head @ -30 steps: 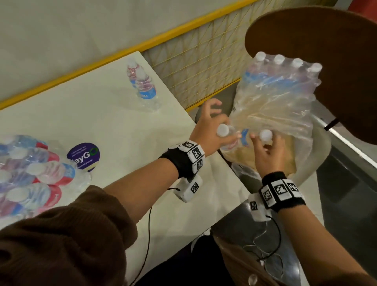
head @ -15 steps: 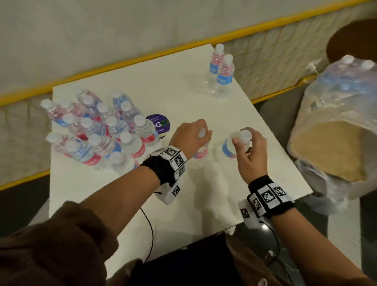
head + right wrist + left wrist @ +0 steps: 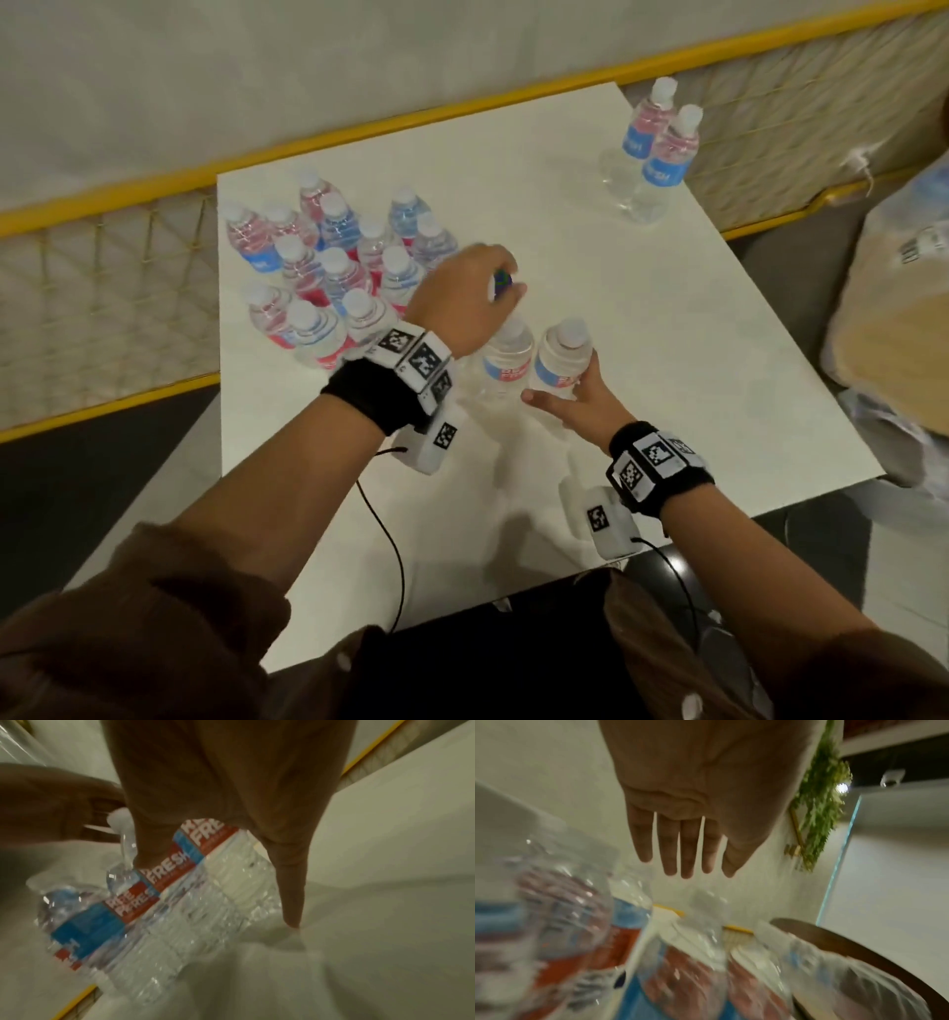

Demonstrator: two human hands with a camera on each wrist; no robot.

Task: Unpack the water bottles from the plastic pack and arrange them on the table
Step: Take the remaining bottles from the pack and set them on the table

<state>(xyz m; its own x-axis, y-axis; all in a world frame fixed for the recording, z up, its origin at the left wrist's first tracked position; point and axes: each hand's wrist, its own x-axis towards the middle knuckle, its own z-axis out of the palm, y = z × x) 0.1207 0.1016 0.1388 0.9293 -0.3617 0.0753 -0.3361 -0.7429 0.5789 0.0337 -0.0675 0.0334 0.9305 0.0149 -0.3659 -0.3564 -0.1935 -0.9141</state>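
Two clear water bottles with blue and red labels stand side by side mid-table, the left bottle (image 3: 507,354) and the right bottle (image 3: 562,360). My left hand (image 3: 462,295) hovers just above the left bottle's cap, fingers (image 3: 680,852) straight and holding nothing. My right hand (image 3: 575,406) rests against the right bottle (image 3: 231,882) low on its near side, thumb and fingers spread straight. The torn plastic pack (image 3: 898,308) with more bottles sits off the table's right edge.
Several unpacked bottles (image 3: 334,267) cluster upright on the white table (image 3: 667,360) at the left. Two more bottles (image 3: 657,154) stand at the far right corner. A yellow-railed mesh barrier (image 3: 102,288) borders the table behind and to the left.
Both hands carried a bottle each from the pack to the table and set them down. The left hand has let go and lifted; the right hand slid from cap to body.
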